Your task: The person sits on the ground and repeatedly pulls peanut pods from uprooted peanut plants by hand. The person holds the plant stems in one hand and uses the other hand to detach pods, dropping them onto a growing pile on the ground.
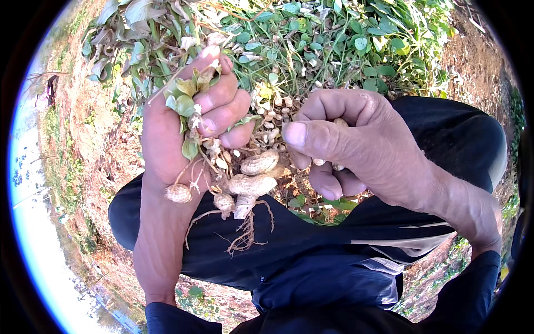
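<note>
My left hand (pixel 208 104) is closed around the stems of an uprooted peanut plant (pixel 154 46), whose leaves spread out above the fist. Below the fist hang its thin roots (pixel 246 238) and several peanut pods (pixel 252 184), some with soil on them. To the right, my right hand (pixel 350 137) is curled with thumb and forefinger nearly together. A few picked pods (pixel 340 122) show between its fingers; how many lie in the palm is hidden. A small gap separates this hand from the hanging pods.
Loose peanut pods (pixel 271 121) lie on the ground between and behind the hands. Beyond them spreads a heap of green peanut plants (pixel 317 46). My knees in dark trousers (pixel 454 137) flank the work. Bare reddish soil (pixel 471 67) borders the heap on the right.
</note>
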The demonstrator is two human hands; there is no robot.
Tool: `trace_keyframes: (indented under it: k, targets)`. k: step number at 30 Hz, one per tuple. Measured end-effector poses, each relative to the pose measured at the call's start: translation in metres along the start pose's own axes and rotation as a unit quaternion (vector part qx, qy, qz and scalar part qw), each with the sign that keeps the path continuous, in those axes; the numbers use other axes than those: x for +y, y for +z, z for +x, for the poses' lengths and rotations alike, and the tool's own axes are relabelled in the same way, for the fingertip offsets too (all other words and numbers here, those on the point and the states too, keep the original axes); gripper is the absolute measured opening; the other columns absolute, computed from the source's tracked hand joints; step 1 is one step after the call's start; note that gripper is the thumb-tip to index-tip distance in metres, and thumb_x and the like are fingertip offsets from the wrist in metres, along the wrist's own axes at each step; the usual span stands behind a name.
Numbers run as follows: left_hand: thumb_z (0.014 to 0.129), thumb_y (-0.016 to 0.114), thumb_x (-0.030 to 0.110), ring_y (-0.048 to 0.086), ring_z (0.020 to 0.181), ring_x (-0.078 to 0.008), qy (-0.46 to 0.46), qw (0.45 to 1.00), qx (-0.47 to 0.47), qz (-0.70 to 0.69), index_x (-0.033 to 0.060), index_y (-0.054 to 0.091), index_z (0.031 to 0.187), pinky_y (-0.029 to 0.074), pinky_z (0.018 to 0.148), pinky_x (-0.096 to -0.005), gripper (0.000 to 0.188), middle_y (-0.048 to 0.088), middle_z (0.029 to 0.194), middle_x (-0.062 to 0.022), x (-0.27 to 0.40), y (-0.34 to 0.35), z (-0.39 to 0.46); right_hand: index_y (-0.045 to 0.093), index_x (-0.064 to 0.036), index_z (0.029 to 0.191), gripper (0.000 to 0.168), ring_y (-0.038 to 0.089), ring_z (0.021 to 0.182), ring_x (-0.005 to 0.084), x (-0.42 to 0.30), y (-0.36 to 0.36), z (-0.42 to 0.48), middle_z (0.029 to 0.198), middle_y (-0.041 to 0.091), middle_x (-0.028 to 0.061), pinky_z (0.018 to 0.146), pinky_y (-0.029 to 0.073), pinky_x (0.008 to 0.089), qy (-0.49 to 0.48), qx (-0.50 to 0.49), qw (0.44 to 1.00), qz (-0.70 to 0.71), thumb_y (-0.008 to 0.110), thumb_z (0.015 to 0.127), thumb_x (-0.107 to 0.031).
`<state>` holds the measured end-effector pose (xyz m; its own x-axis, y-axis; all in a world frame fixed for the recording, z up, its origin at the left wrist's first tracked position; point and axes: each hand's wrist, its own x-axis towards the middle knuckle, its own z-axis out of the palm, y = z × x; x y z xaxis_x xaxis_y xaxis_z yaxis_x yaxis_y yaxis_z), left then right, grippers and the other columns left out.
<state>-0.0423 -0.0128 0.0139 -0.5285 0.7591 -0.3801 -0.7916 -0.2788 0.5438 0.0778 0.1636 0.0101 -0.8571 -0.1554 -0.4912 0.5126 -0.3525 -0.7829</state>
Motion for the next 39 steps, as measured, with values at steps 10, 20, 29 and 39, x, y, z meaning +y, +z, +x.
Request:
trace_keyframes:
  k: [10,20,29,39]
  targets:
    - [0.099,0.048,0.029,0.041,0.053,-0.0079,0.005,0.997,0.052,0.055,0.0070,0.053,0.094,0.039,0.049,-0.0252,0.024,0.042,0.064,0.0031,-0.009,0.012,0.001,0.060,0.002,0.117,0.035,0.056,0.070,0.0060,0.018,0.007,-0.006,0.085,0.060,0.0022,0.060,0.046,0.0225,-0.160,-0.043,0.970,-0.177,0.069,0.091,-0.019]
    - [0.098,0.051,0.024,0.041,0.047,-0.0078,-0.003,0.983,0.139,0.117,0.0057,0.054,0.094,0.034,0.041,-0.0239,0.019,0.042,0.057,0.0047,-0.016,0.022,0.003,0.053,-0.003,0.116,0.048,0.065,0.077,0.0125,0.023,0.010,-0.010,0.088,0.066,0.0045,0.068,0.052,0.0264,-0.162,-0.025,0.944,-0.288,0.080,0.079,-0.018]
    - [0.098,0.051,0.026,0.043,0.047,-0.0078,0.050,0.957,0.194,0.208,0.0053,0.053,0.093,0.036,0.042,-0.0243,0.021,0.042,0.057,0.0038,-0.025,0.029,0.001,0.054,-0.001,0.112,0.048,0.069,0.074,0.0223,0.035,0.014,-0.006,0.080,0.067,0.0126,0.065,0.054,0.0322,-0.183,-0.003,0.934,-0.307,0.079,0.080,-0.026]
    - [0.098,0.053,0.026,0.040,0.047,-0.0076,0.077,0.937,0.267,0.212,0.0092,0.050,0.086,0.035,0.042,-0.0248,0.021,0.040,0.057,0.0042,-0.036,0.033,0.008,0.058,0.002,0.097,0.034,0.064,0.059,0.0299,0.042,0.016,-0.003,0.067,0.061,0.0147,0.052,0.050,0.0369,-0.304,0.062,0.865,-0.394,0.076,0.078,-0.019]
